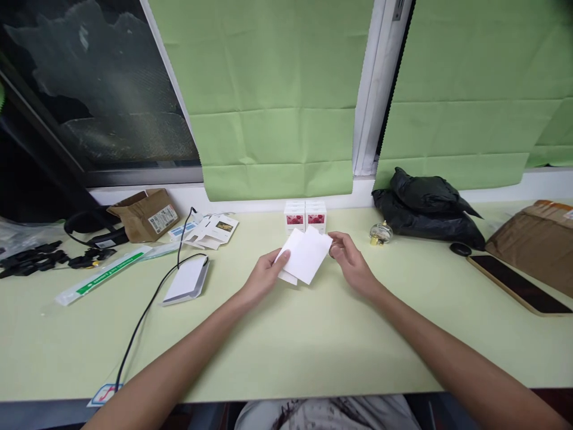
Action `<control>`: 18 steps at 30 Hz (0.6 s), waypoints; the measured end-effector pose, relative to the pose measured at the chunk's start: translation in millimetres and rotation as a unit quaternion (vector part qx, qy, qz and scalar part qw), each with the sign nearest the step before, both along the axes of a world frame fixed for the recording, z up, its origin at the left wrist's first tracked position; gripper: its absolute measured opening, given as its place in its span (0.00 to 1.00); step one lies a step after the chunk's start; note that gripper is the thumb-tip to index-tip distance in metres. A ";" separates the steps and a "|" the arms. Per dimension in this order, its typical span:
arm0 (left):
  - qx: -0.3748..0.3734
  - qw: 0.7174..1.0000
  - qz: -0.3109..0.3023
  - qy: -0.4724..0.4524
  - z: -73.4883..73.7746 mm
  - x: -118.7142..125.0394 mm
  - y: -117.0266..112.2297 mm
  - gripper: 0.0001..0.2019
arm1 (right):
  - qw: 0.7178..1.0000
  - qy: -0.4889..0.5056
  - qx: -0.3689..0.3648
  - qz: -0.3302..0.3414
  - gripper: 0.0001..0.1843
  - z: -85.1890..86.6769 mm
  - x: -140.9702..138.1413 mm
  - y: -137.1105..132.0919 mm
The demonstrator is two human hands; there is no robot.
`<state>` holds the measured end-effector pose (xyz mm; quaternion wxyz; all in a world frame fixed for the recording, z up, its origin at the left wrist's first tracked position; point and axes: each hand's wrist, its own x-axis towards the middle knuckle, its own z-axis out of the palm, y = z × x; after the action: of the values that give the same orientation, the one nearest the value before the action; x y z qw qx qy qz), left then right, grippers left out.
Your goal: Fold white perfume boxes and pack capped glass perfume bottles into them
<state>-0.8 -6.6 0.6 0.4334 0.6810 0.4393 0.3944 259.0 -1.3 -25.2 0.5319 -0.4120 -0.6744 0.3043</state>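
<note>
Over the middle of the table, my left hand [265, 272] is closed on several flat white pieces of card [308, 254], fanned and overlapping, with the thumb on top. The lower piece shows beneath the upper ones. My right hand [353, 263] is at their right corner, its fingers curled and closed at the card's edge; the fingertips are partly hidden. Just beyond the cards stand small white boxes [316, 222] with red pictures on their fronts, grouped in two side-by-side rows. The cards hide part of their lower fronts.
Left lie flattened printed cartons [219, 230], a white box [187, 279], a black cable [147, 304], an open brown box [145, 216] and a green-striped plastic packet [110, 276]. Right are a glass bottle [381, 233], black bags [425, 209], a phone [514, 283] and a large carton [537, 242].
</note>
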 end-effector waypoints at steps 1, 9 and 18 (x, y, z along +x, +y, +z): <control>-0.034 0.998 -0.012 -0.050 -1.0 0.7 0.5 0.26 | 0.998 0.047 -0.039 0.034 0.24 -0.2 -2.7 0.4; -0.033 0.997 -0.005 -0.071 -16.9 9.3 -1.0 0.25 | 0.967 0.146 -0.167 0.123 0.27 -4.0 -13.0 -2.5; -0.077 0.993 -0.074 -0.059 -2.4 3.3 -1.3 0.24 | 0.964 0.116 -0.180 0.161 0.21 -7.1 -14.0 -7.4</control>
<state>2.4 -7.8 -1.8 0.5373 0.6520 0.3905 0.3656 244.9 -8.7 -32.3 0.4673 -0.3488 -0.6000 0.5477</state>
